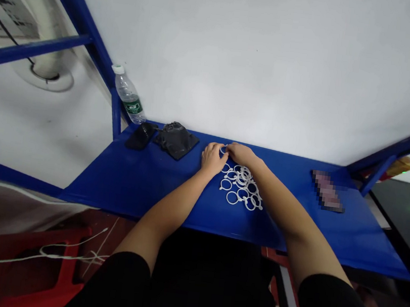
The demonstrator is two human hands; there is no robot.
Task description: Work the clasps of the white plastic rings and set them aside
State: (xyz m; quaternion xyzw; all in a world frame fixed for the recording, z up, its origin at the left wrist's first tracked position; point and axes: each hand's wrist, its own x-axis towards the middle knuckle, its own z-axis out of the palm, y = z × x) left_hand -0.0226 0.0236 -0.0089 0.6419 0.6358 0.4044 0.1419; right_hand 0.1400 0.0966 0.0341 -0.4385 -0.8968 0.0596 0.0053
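Note:
A white ring (223, 149) with a thin round band shows between my two hands, near the back of the blue table (142, 180). My left hand (213, 158) curls at its left side, fingers bent around its edge. From the right, my right hand (241, 154) pinches the same ring with its fingertips. Close below both hands lies a loose pile of several similar white rings (232, 197), some overlapping, with small knobs on their bands. My right forearm passes along the right edge of the pile.
At the back left a water bottle (132, 102) stands by the blue frame. A black pouch (176, 140) and a dark flat item (140, 136) lie near it. A pixelated, phone-shaped object (327, 191) rests at right. A red stool (72, 261) and white cable (54, 256) are below.

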